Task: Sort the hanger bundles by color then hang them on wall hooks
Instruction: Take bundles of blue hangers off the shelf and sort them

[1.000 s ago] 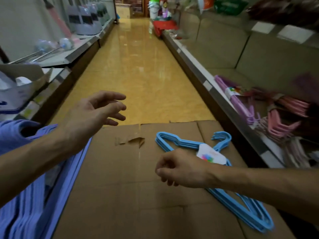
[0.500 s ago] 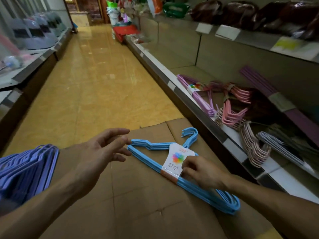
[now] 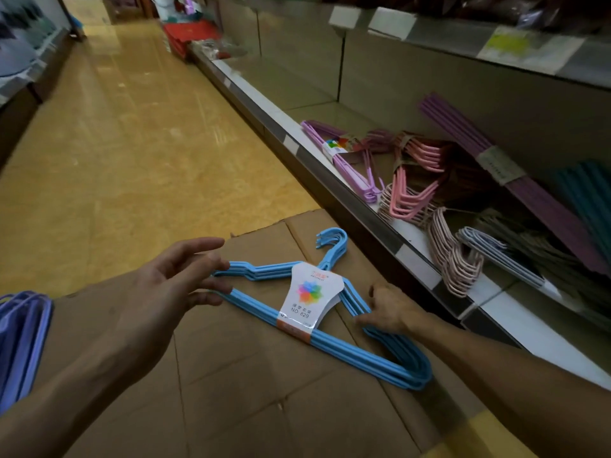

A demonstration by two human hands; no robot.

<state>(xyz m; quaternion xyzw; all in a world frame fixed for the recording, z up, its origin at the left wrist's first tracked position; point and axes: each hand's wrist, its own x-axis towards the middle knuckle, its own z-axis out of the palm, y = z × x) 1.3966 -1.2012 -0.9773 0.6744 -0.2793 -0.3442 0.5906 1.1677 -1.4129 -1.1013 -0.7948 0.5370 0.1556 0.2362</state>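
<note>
A bundle of blue hangers [image 3: 360,353] with a white paper label lies on flattened cardboard [image 3: 251,391]. My left hand [image 3: 172,292] reaches its straight fingers to the bundle's left corner and touches it. My right hand [image 3: 388,309] grips the bundle's right side, fingers curled round the wires beside the label. A purple-blue bundle [image 3: 23,338] lies at the far left edge. On the right shelf lie a lilac bundle [image 3: 344,160], pink bundles [image 3: 413,183], pale pink hangers [image 3: 453,256], a long purple bundle [image 3: 515,180] and teal hangers [image 3: 588,200].
The low metal shelf [image 3: 334,180] runs along the right, its edge close to the cardboard. An upper shelf with price tags [image 3: 390,23] hangs above it. A yellow tiled aisle [image 3: 132,133] stretches ahead, with red goods [image 3: 188,34] at its far end.
The view has swung right toward the shelf. My left hand came in from the left to touch the blue bundle's corner. My right hand shifted from the label to the bundle's right side.
</note>
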